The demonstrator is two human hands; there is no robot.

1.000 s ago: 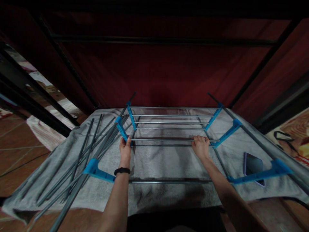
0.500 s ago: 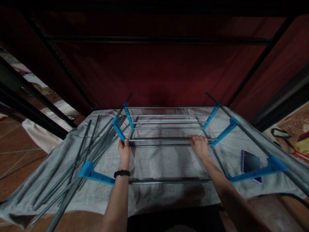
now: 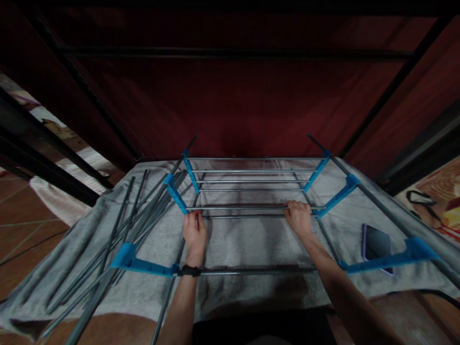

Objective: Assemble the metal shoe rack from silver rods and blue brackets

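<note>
A rack of grey metal tubes and blue plastic brackets lies in front of me. My right hand (image 3: 299, 218) is closed round a thin metal rod (image 3: 244, 208) near its right end, beside the right middle bracket (image 3: 338, 197). At the rod's other end, my left hand (image 3: 195, 235) has its fingers curled on it, just right of the left middle bracket (image 3: 175, 194); its fingertips are partly hidden. Farther back, several rods (image 3: 251, 181) span the rear brackets. Nearer me, another rod (image 3: 258, 272) joins the front left bracket (image 3: 143, 263) and front right bracket (image 3: 391, 258).
Several loose grey tubes (image 3: 117, 230) lie in a pile on the left of the grey blanket (image 3: 251, 244). A phone (image 3: 376, 243) rests at the right, partly behind a bracket. A dark red panel (image 3: 230, 105) with black frame bars stands behind the rack.
My left hand has shifted right, off the left middle bracket and onto the rod beside it. The right hand stays on the rod. The view has moved slightly.
</note>
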